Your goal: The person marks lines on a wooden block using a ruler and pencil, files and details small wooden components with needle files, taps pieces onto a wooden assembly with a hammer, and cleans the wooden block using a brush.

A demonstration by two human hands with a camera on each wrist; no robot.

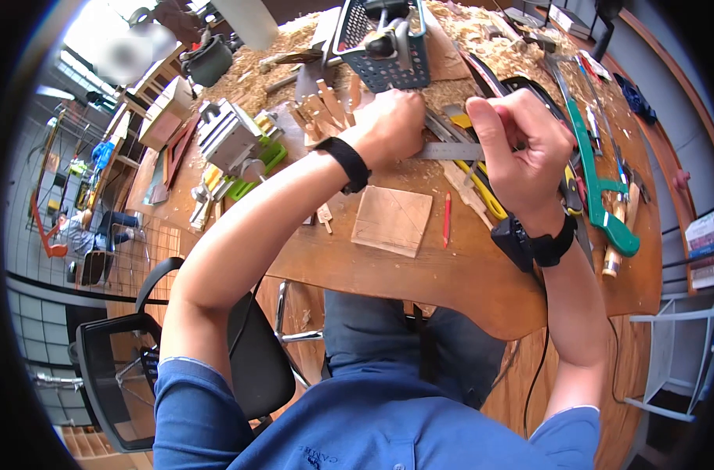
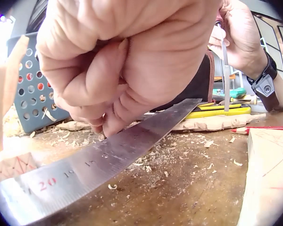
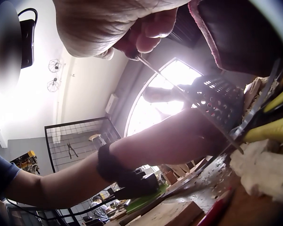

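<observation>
My left hand (image 1: 392, 125) grips a steel ruler (image 1: 451, 151), its curled fingertips at the ruler's far edge in the left wrist view. The ruler slants across that view, with a red 20 near its close end. My right hand (image 1: 529, 149) is raised to the right, fingers curled round the dark red handle of a slim metal-shafted tool (image 2: 226, 70). Its shaft points down toward a carved wooden strip (image 2: 219, 123) and a yellow-handled tool (image 1: 490, 200). Closer to my body lie a square wooden board (image 1: 392, 221) with drawn lines and a red pencil (image 1: 448, 219).
A perforated basket (image 1: 384, 66) holding tools stands beyond my left hand. To the left are a metal vise (image 1: 231, 141) and upright wooden pieces (image 1: 325, 110). A green-handled saw (image 1: 588, 172) lies at right. Wood shavings (image 1: 466, 27) cover the table's back.
</observation>
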